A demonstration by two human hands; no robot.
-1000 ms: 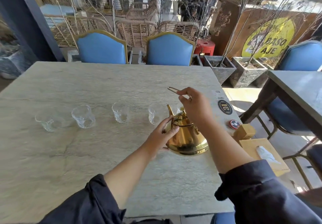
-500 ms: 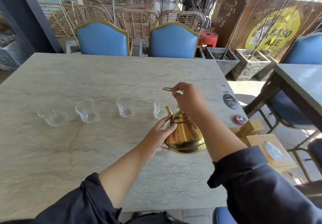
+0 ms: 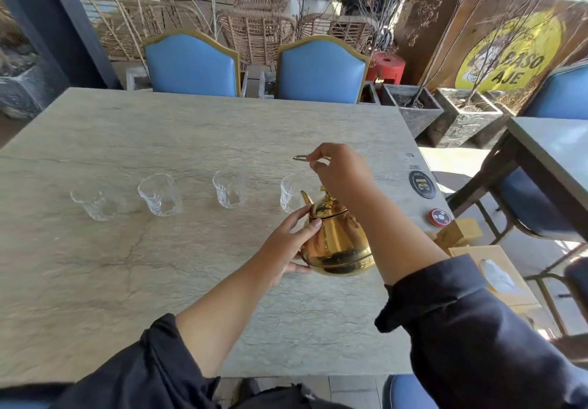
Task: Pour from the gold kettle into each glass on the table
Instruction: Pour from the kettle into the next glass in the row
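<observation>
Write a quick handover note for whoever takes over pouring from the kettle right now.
Right hand: shut on the kettle's handle, kettle raised and tipped left.
Left hand: open, fingers steadying the kettle's side.
Four glasses in a row on the table: far left, second, third, right one. The spout is by the right one.
Done: no liquid visible in any glass, no stream yet.
Left: pour into all four, starting with the right one, working left.
</observation>
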